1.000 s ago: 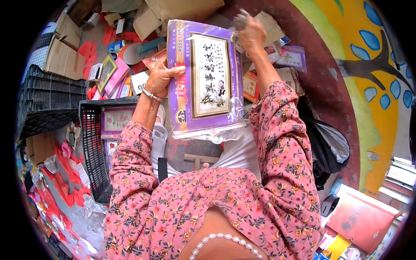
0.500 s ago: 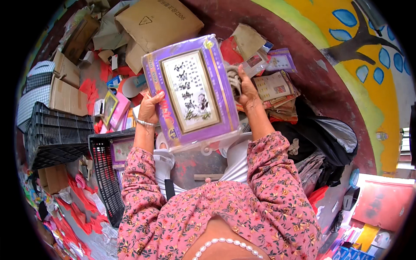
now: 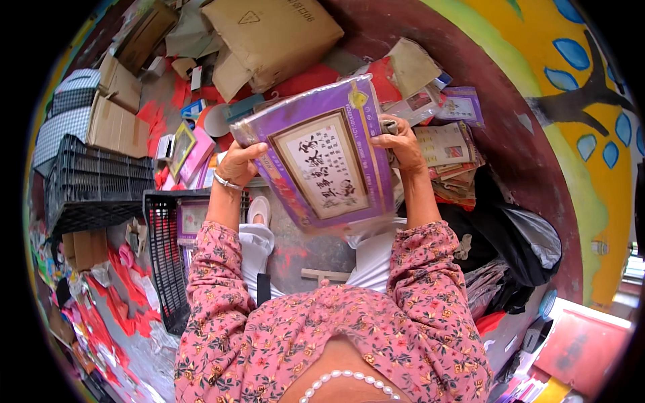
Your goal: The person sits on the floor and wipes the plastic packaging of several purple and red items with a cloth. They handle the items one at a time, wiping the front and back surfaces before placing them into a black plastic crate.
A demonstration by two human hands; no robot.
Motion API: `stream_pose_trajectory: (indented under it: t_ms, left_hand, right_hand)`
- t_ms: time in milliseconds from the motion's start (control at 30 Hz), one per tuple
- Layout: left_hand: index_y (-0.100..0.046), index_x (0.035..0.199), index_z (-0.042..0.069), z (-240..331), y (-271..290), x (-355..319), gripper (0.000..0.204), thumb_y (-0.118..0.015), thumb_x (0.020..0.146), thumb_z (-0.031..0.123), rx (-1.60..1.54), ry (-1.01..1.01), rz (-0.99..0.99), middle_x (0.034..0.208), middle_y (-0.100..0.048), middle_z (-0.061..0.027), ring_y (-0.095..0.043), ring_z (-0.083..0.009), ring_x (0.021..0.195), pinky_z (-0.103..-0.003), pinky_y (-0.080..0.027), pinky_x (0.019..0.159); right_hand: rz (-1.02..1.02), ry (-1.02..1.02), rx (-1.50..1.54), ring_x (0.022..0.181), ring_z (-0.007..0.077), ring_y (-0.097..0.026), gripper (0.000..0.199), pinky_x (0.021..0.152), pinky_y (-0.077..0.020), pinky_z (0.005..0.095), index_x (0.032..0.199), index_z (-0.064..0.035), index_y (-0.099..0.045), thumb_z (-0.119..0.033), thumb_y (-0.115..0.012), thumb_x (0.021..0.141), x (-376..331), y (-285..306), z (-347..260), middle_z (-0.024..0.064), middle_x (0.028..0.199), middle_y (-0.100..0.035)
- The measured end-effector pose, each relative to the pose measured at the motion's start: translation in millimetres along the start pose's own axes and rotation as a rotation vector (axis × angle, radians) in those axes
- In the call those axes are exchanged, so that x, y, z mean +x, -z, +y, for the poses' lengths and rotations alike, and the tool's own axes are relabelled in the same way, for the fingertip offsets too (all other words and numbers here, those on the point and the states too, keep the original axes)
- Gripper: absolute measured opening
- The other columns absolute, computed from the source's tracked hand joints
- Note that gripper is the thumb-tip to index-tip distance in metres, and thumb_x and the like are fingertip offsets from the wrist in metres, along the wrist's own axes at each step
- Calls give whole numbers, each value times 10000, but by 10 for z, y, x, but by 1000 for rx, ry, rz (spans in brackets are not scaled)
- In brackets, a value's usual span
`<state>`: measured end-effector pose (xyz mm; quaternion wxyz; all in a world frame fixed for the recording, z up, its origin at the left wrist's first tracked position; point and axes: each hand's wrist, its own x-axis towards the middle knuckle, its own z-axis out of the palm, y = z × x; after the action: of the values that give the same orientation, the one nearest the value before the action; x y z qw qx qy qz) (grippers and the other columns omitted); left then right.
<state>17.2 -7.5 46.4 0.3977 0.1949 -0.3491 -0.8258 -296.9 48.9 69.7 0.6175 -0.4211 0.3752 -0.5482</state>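
Item: purple-bordered, plastic-wrapped framed calligraphy picture (image 3: 321, 158), centre frame, raised above the lap. Left hand (image 3: 236, 163) grips its left edge; right hand (image 3: 401, 142) clasps its right edge. Not yet laid in the black plastic crate (image 3: 161, 269), lower left. Since half a second ago: picture tilted further clockwise.

I see the framed picture (image 3: 322, 158) held up between my left hand (image 3: 236, 161) and right hand (image 3: 402, 142); crates (image 3: 94, 188) lie left, a cardboard box (image 3: 272, 30) behind, stacked packets (image 3: 450, 151) right.
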Motion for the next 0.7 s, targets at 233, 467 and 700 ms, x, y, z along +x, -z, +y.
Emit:
stream_pose_trajectory:
  t_ms: [233, 467, 700]
  left_hand:
    - [-513, 1108, 9, -128, -247, 4, 374, -600, 745, -3, 45, -73, 155, 1011, -595, -85, -585, -186, 908, -319, -476, 812]
    - [-501, 1077, -14, -177, -233, 27, 337, -574, 749, -34, 70, -118, 269, 983, -595, -105, -597, -201, 874, -322, -492, 781]
    - [-540, 1077, 21, -253, -198, -25, 347, -602, 740, -36, 234, -47, 255, 991, -600, -55, -565, -155, 902, -294, -440, 820]
  right_hand:
    - [137, -16, -11, 623, 93, -572, 166, 585, -469, 213, 898, -10, -615, -64, -626, 741, 124, 71, 24, 36, 768, -625]
    - [699, 436, -110, 665, 108, -579, 67, 582, -478, 248, 880, -82, -596, -100, -589, 816, 74, -410, -506, 45, 786, -614]
    - [427, 1053, -1358, 762, 272, -580, 197, 673, -426, 375, 868, -83, -570, -195, -629, 717, 649, -755, 178, 98, 830, -603]
